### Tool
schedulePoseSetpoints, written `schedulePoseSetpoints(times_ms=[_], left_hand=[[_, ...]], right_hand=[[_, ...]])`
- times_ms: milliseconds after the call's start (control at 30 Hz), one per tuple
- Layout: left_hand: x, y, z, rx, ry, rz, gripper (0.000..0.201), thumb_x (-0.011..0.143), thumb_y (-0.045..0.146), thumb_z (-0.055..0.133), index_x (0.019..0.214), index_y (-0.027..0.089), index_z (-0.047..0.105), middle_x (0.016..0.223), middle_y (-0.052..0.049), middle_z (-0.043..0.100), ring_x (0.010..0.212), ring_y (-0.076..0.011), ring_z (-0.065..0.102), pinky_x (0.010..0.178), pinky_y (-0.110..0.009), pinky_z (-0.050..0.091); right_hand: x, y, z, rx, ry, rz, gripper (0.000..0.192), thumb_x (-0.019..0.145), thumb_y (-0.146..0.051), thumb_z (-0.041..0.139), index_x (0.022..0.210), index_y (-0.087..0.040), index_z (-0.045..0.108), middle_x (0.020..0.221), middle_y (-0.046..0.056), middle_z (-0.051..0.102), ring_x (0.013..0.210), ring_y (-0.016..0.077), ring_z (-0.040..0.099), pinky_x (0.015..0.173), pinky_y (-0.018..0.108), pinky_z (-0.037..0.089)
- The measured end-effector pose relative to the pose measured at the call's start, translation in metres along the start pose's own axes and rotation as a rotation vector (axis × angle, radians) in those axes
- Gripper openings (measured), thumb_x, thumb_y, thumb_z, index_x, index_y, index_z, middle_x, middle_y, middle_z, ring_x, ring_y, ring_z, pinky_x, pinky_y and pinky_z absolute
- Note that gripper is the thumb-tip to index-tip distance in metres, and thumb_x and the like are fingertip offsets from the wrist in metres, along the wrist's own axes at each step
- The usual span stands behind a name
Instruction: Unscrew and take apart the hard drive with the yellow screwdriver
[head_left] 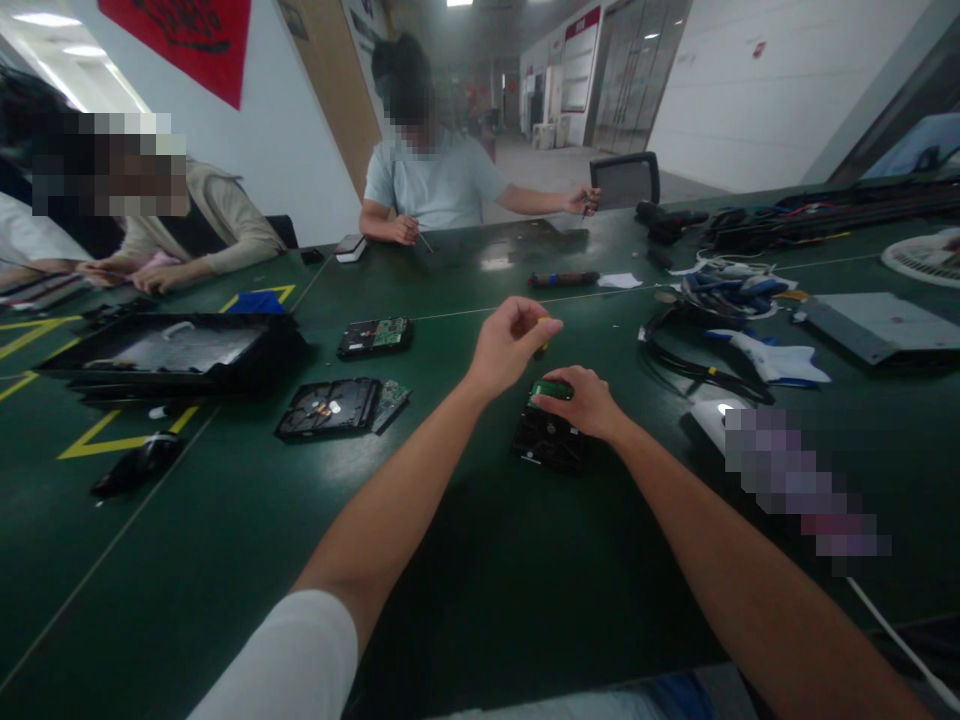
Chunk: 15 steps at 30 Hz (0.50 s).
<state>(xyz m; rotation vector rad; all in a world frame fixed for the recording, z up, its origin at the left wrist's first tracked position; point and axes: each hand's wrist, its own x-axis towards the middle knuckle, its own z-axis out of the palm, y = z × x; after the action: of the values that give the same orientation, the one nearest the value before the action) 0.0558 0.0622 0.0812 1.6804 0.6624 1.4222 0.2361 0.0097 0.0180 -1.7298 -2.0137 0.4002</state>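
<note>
In the head view, my left hand (pixel 506 345) is raised over the table with its fingers pinched together. A small yellow item (pixel 544 346) shows at the fingertips; most of it is hidden, so its kind is unclear. My right hand (pixel 590 402) is closed on the edge of a green circuit board (pixel 551 388). That board is over the far end of a black hard drive (pixel 549 442), which lies on the green table. Whether the board touches the drive, I cannot tell.
Left of my arms lie another hard drive (pixel 330 408), a loose circuit board (pixel 391 402) and a drive with its board showing (pixel 375 336). A black tray (pixel 172 345) stands farther left. Cables (pixel 697 360), a glove (pixel 780 358) and a metal box (pixel 885 325) lie right. People sit opposite.
</note>
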Motion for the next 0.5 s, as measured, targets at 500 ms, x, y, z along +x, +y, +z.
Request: schedulePoseSetpoints(times_ms=[500], left_hand=[[0.004,0.015,-0.007,0.073,-0.015,-0.079,0.02,0.104,0.02,0.055,0.105,0.021,0.075,0.105,-0.006,0.072,0.083,-0.0139,0.067,0.064,-0.025,0.061]], right_hand=[[0.0,0.005,0.003,-0.002,0.003,-0.002,0.045,0.092,-0.063,0.076,0.124,-0.032,0.079,0.13,0.009,0.076,0.126,0.0374,0.065,0.104,0.055,0.049]])
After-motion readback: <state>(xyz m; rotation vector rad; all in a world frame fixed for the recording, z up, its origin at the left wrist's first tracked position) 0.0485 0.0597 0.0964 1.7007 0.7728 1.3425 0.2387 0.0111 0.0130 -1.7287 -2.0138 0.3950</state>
